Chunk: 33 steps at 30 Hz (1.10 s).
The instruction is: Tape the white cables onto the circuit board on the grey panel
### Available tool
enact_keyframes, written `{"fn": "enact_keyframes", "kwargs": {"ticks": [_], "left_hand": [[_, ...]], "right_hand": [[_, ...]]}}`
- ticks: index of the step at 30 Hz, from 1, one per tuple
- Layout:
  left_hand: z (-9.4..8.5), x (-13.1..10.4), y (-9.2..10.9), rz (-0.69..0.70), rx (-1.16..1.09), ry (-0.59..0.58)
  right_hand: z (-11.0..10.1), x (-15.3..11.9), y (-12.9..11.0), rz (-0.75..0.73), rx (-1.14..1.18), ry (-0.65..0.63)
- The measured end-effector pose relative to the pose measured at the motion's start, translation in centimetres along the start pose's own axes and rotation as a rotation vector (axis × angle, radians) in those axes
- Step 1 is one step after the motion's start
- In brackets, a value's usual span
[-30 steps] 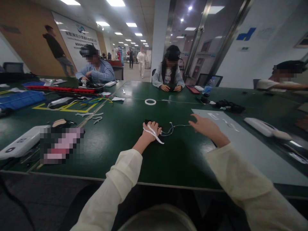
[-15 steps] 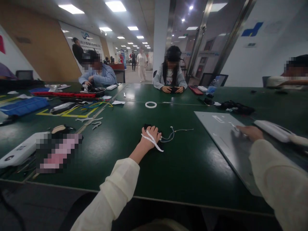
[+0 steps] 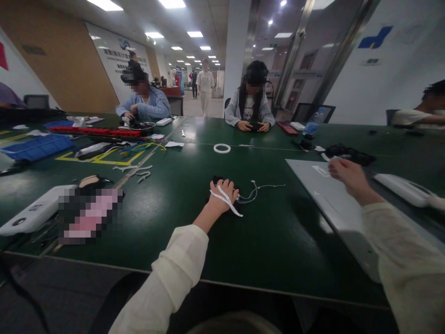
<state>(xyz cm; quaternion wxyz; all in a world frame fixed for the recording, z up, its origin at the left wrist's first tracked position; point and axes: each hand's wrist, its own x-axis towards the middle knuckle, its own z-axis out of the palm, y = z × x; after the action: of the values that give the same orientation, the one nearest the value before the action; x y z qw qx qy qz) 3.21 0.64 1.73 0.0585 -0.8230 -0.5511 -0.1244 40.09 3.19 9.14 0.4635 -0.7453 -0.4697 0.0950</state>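
Note:
My left hand rests on the green table with its fingers bent over a black object, mostly hidden beneath the palm. From its right side runs a thin grey cable. Across the back of that hand lies a white strip. My right hand is raised over the far part of a grey board, fingertips pinched together. A small whitish bit shows by those fingertips, but whether they hold it is unclear. White pieces lie on the board near this hand.
A white tape ring lies ahead. White curved strips, a white device and a blue tray are to the left. Right of the board lies another white device. Two people sit across, near a bottle.
My right hand has lifted off the grey board and moved up and slightly left, its fingers now pinched. My left hand stays on the black object. The whole view has shifted slightly.

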Motion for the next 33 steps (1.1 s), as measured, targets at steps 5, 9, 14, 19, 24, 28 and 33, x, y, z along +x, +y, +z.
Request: {"fn": "enact_keyframes", "kwargs": {"ticks": [5,9,14,19,24,28,33], "left_hand": [[-0.2,0.0,-0.1,0.010,-0.012,-0.032],[-0.2,-0.3,-0.4,0.048,0.006,-0.077],[0.5,-0.3,-0.8,0.072,-0.005,-0.107],[0.6,-0.2,-0.6,0.095,0.047,-0.114],[1.1,0.1,-0.7,0.051,0.045,-0.098],[1.6,0.5,-0.8,0.045,0.040,-0.119],[0.3,0.1,-0.5,0.121,0.065,-0.132]], "right_hand": [[5.1,-10.9,-9.3,-0.232,0.263,-0.681],[8.1,-19.2,-14.3,-0.423,0.301,-0.888],[11.0,-23.3,-15.9,-0.623,0.090,-0.841],[12.7,-23.5,-15.1,-0.686,-0.299,-0.638],[12.7,-23.8,-15.0,-0.721,-0.481,-0.558],[11.9,-24.0,-14.6,-0.736,-0.532,-0.569],[9.3,-24.1,-13.4,-0.762,-0.616,-0.633]]}}
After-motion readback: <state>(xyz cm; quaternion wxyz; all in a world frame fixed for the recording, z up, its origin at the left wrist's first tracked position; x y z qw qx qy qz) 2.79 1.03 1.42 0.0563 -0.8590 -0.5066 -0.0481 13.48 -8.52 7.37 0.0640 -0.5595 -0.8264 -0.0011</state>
